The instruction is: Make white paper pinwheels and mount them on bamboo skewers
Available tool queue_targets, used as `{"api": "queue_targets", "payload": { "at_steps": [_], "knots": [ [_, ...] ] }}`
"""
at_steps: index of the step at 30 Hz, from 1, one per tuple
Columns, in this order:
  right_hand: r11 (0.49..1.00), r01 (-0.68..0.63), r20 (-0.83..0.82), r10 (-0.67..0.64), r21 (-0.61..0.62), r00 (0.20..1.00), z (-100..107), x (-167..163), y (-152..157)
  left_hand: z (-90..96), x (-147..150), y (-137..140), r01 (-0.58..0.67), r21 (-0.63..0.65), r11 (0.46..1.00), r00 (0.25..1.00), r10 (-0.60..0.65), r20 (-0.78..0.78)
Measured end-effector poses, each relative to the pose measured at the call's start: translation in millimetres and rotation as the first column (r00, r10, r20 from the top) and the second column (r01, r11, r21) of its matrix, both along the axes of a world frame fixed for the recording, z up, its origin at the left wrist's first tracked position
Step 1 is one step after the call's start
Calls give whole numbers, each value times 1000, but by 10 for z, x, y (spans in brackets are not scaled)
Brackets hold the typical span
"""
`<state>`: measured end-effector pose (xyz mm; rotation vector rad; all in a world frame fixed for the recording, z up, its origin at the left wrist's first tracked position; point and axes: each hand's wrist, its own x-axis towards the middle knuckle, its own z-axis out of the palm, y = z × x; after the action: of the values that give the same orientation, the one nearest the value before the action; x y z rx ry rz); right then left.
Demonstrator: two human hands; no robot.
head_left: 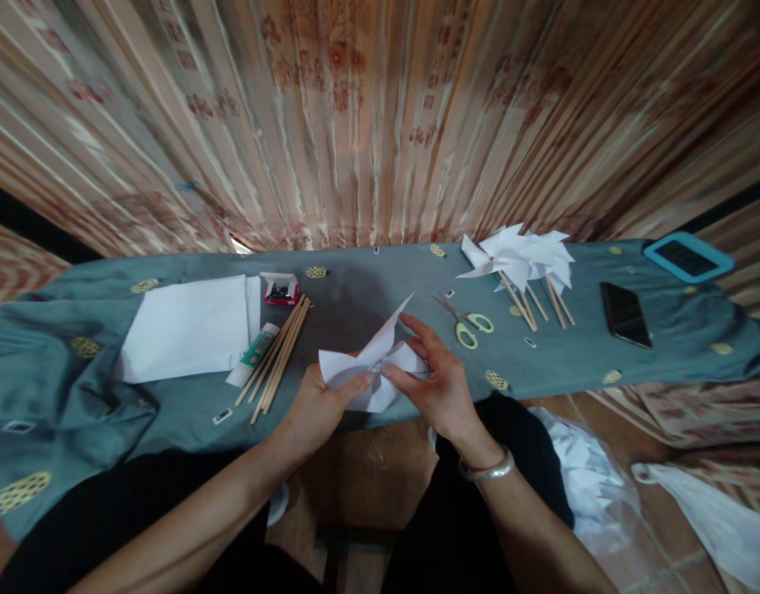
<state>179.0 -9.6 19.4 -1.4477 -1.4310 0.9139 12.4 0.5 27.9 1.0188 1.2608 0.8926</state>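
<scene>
A white paper pinwheel point(380, 351) is held between my two hands above the front edge of the cloth-covered table. My left hand point(333, 394) grips its lower left side, the thumb pressed near the centre where the folded tips meet. From the right, my right hand point(438, 379) pinches it, with thumb close to the centre and fingers behind a blade. No stick shows on this pinwheel. Wooden sticks point(277, 359) lie to the left, beside a green and white glue stick point(259, 345). Green-handled scissors point(466, 320) rest to the right.
White paper sheets point(187, 326) are stacked at the left, near a small red box point(281, 289). Several pinwheels on sticks point(519, 257) lie at the back right. Beyond them are a phone point(625, 313) and a blue-framed device point(689, 254). A plastic bag of paper point(587, 478) stands on the floor.
</scene>
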Motion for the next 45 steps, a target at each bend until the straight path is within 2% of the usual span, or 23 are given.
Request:
{"api": "queue_targets", "payload": {
  "at_steps": [7, 18, 33, 40, 45],
  "knots": [
    [1000, -24, -32, 24, -1, 999, 15, 5, -2, 15, -14, 15, -16, -20, 1000, 999, 17, 30],
    [996, -47, -235, 28, -79, 972, -9, -6, 16, -64, -27, 12, 17, -18, 1000, 1000, -17, -4],
    [991, -61, -329, 19, -120, 944, -20, -11, 17, -15, -17, 23, 13, -38, 999, 1000, -13, 22],
    [986, -61, -386, -4, -155, 922, -2, -37, 22, 31, -10, 15, -9, -22, 1000, 1000, 8, -28],
    [989, -39, -394, -20, -141, 919, 6, -29, 32, 73, -32, 46, 5, -9, 1000, 1000, -5, 31]
  ]
}}
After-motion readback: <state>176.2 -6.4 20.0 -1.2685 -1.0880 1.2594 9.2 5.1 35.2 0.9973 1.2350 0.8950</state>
